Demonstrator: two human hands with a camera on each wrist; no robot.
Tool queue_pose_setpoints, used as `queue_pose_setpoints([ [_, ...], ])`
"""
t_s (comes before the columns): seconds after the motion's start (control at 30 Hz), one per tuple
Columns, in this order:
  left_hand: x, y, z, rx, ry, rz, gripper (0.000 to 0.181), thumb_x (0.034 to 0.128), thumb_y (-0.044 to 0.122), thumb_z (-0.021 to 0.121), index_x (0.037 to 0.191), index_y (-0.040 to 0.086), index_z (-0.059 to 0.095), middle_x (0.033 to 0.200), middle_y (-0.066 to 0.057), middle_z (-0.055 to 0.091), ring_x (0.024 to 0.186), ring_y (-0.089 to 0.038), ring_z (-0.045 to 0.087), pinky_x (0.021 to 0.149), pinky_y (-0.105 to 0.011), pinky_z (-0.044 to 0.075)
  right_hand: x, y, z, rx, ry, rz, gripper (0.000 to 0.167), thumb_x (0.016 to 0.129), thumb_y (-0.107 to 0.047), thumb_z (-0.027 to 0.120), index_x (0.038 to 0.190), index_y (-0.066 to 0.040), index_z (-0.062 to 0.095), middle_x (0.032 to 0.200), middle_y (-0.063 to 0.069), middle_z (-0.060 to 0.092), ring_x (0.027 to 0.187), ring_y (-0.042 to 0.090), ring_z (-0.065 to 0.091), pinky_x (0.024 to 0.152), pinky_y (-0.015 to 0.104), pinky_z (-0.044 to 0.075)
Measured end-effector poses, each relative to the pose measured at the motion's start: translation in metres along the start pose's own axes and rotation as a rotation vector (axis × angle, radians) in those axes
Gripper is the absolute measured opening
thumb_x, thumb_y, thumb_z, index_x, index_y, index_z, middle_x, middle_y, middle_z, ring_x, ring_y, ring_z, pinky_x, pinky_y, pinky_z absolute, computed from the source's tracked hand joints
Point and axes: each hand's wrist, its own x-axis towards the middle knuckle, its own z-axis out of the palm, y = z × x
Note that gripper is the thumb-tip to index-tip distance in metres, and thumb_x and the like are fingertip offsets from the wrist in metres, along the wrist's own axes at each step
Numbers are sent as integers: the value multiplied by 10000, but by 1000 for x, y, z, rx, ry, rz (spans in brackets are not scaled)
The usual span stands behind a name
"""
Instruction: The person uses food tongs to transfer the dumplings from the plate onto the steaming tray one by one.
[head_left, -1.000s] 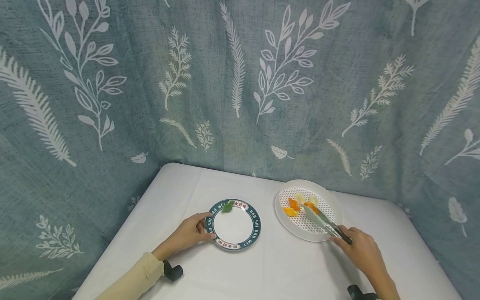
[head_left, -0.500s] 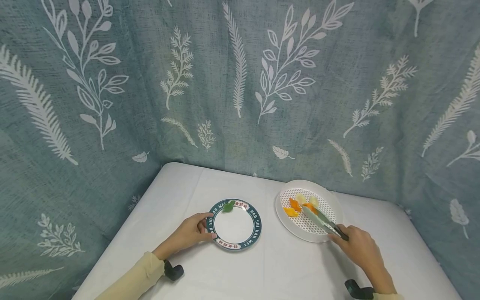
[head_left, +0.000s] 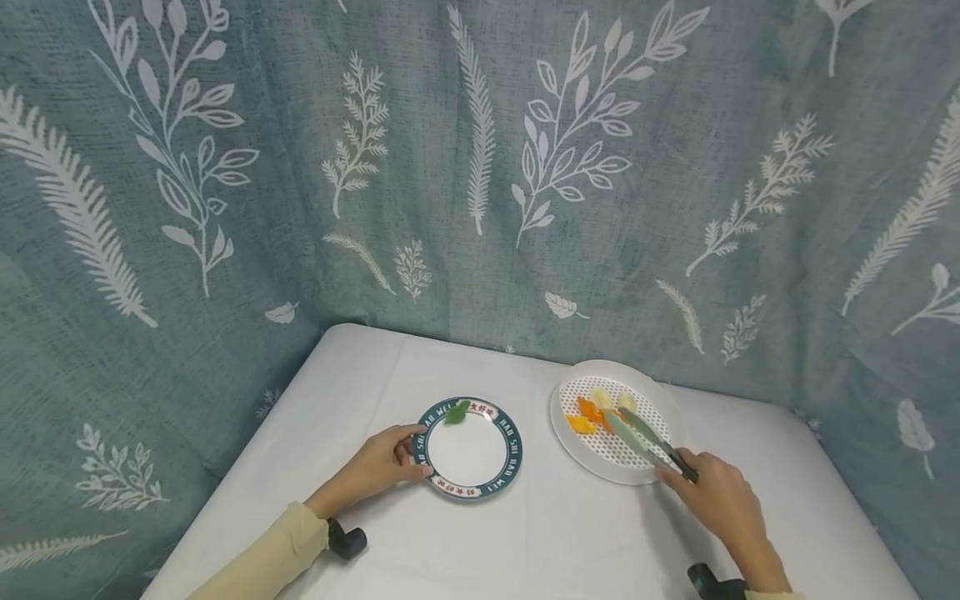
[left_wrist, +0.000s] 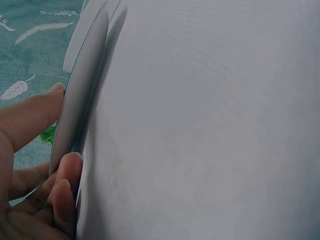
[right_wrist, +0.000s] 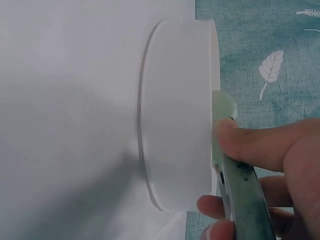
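My left hand (head_left: 378, 462) grips the left rim of a white plate (head_left: 468, 454) with a dark green lettered border. In the left wrist view the plate (left_wrist: 82, 90) stands edge-on between the fingers. A green leaf (head_left: 457, 412) lies at the plate's upper left. My right hand (head_left: 716, 496) holds tongs (head_left: 654, 438) with green ends, their arms spread apart inside a round white strainer (head_left: 600, 468). Orange pieces (head_left: 589, 410), a yellow piece (head_left: 581, 424) and pale pieces (head_left: 600, 397) lie by the tips. In the right wrist view, the strainer's wall (right_wrist: 177, 115) hides the tips.
A white cloth (head_left: 495, 550) covers the table. Behind and beside it hangs a teal curtain (head_left: 450, 275) with white leaf prints, close to the strainer's far side. A black wrist camera (head_left: 347, 543) sits at the left wrist, another (head_left: 712, 583) at the right.
The tongs' arms have spread apart over the orange piece, and the right hand has shifted slightly left. My left hand and the plate stay in place.
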Motion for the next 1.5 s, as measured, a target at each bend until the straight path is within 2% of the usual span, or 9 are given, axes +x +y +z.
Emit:
queue_pose_setpoints([
  [0.27,-1,1,-1,-9,-3,-6,740,829,292,879,1444,35,559,920,-3,584,767,-144,542,652,-261,466,-3,-12,5,-10,107,-48,702,878,-515,781,1287,45,670,925,153,699,694,228,536,553,379,407],
  [0.43,0,0,-1,-11,-9,-7,758,831,328,876,1456,48,551,926,2,588,774,-145,543,660,-264,466,-4,-19,6,-13,156,-91,723,879,-554,765,1286,37,674,965,196,704,708,239,569,554,393,417],
  [0.6,0,-2,-2,-21,-18,-9,777,826,344,878,1461,45,546,926,0,587,777,-149,542,655,-262,466,-4,-30,5,-8,170,-113,723,875,-537,775,1287,48,672,1014,236,702,735,249,580,570,397,420],
  [0.77,0,-3,-2,-25,-21,-2,776,825,350,878,1462,53,546,939,2,588,781,-147,545,660,-264,470,-5,-42,6,20,151,-119,728,875,-540,775,1312,31,665,1065,243,702,758,259,576,573,391,401],
  [0.87,0,-3,-2,-21,-18,1,768,825,352,878,1456,56,553,948,1,587,784,-146,547,663,-265,473,-6,-50,9,24,160,-144,691,873,-504,790,1310,18,673,1094,242,704,812,307,633,610,450,467],
  [1.0,0,-3,-1,-15,-10,3,755,827,345,876,1447,51,560,941,0,587,780,-145,546,658,-264,472,-5,-59,12,32,191,-207,628,867,-432,820,1300,4,688,1132,236,707,927,375,683,725,551,525],
  [1.17,0,-2,-1,-9,-3,2,743,829,332,876,1443,51,564,934,5,585,777,-145,544,652,-265,467,0,-70,13,38,168,-242,628,864,-430,826,1313,-12,689,1116,187,716,890,300,670,713,505,528],
  [1.27,1,-2,0,-3,-3,-8,747,828,334,876,1446,56,563,927,8,580,777,-144,542,649,-265,466,2,-76,15,42,154,-266,610,862,-417,831,1309,-25,697,1030,128,716,780,225,602,639,430,479],
  [1.5,1,-2,0,3,-4,-14,751,820,336,882,1444,59,567,913,6,578,769,-147,540,643,-264,463,6,-91,26,53,182,-344,566,838,-418,851,1270,-72,733,931,41,695,712,146,519,609,358,421],
])
